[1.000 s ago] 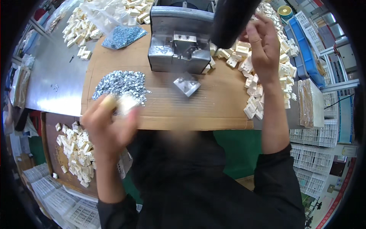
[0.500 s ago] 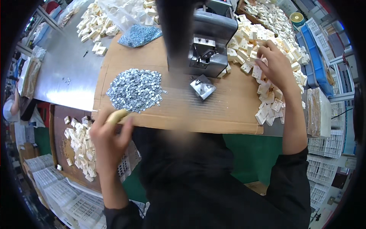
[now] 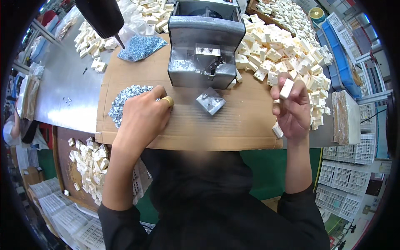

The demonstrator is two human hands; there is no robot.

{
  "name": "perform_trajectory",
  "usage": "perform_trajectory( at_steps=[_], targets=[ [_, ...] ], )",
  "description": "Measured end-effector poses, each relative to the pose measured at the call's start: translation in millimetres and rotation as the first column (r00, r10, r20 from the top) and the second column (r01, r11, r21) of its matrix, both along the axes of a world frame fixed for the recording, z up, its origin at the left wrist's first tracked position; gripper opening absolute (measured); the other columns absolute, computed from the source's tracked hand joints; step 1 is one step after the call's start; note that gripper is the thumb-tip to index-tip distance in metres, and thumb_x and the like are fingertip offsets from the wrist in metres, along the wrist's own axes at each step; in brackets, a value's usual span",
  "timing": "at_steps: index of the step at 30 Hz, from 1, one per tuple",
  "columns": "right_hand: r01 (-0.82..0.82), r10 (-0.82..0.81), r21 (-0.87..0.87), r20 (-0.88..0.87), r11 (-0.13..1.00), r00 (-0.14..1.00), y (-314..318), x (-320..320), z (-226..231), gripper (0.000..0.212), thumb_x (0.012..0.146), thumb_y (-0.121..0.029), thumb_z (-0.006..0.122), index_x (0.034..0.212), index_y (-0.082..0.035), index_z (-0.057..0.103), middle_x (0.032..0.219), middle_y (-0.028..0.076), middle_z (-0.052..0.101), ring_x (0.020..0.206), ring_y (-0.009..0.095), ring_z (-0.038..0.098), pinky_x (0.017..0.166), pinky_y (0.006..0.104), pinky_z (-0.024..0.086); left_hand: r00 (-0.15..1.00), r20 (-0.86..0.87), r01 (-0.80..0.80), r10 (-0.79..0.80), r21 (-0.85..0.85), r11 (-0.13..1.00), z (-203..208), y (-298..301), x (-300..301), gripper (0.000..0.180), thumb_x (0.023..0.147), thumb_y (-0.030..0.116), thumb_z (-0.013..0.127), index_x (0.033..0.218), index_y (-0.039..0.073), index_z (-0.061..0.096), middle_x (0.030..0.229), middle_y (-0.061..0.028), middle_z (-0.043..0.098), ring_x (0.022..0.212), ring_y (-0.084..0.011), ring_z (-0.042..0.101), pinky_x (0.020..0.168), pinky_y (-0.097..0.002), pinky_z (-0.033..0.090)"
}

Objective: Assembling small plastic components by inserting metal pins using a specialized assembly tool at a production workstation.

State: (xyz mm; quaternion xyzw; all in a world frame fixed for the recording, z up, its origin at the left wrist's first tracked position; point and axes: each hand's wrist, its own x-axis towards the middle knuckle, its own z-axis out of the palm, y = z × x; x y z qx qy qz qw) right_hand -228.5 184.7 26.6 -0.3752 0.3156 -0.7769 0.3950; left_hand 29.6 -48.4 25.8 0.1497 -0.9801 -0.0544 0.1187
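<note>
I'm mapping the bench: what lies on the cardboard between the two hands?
The head view shows a small, shiny, squarish piece on the cardboard between left hand and right hand.

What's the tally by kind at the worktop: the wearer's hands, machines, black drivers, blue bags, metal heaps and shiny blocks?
Left hand and right hand: 2
Machine: 1
Black driver: 1
Blue bag: 1
Metal heap: 1
Shiny block: 1
Total: 7, leaving out the white pieces, too heaped to count.
</note>
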Motion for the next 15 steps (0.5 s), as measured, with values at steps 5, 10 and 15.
perform_trajectory(
  at_steps=[5,10,15],
  targets=[
    [-0.086,0.084,0.151,0.019,0.985,0.996,-12.8,9.5,-3.2,0.009,0.100,-0.005,0.050,0.106,-0.002,0.056,0.123,0.014,0.051,0.085,0.016,0.057,0.059,0.0290,0.053,1.000,0.025,0.014,-0.014,-0.004,1.000,3.3,0.3,2.4,0.008,0.080,0.013,0.073,0.085,0.007,0.072,0.090,-0.0078,0.064,0.082,-0.0285,0.069,0.071,-0.0407,0.054],
    [0.151,-0.112,0.341,-0.130,0.928,0.985,-25.2,36.2,5.0,0.027,0.099,-0.008,0.055,0.125,-0.005,0.045,0.111,0.012,0.054,0.072,0.012,0.055,0.052,0.0248,0.049,0.988,0.011,-0.154,0.154,0.082,0.985,0.4,13.1,-9.4,0.013,0.078,0.013,0.073,0.086,0.003,0.072,0.087,-0.0100,0.068,0.075,-0.0282,0.068,0.069,-0.0400,0.054],
    [0.189,-0.131,0.414,-0.165,0.890,0.978,-34.5,39.3,-4.7,0.039,0.093,0.001,0.067,0.129,-0.004,0.052,0.106,0.008,0.061,0.067,0.009,0.056,0.052,0.0234,0.046,0.890,-0.270,-0.128,0.367,0.624,0.771,-8.1,40.5,-38.0,0.012,0.081,0.009,0.070,0.087,-0.002,0.071,0.066,-0.0085,0.066,0.052,-0.0113,0.056,0.055,-0.0284,0.047]
  ],
)
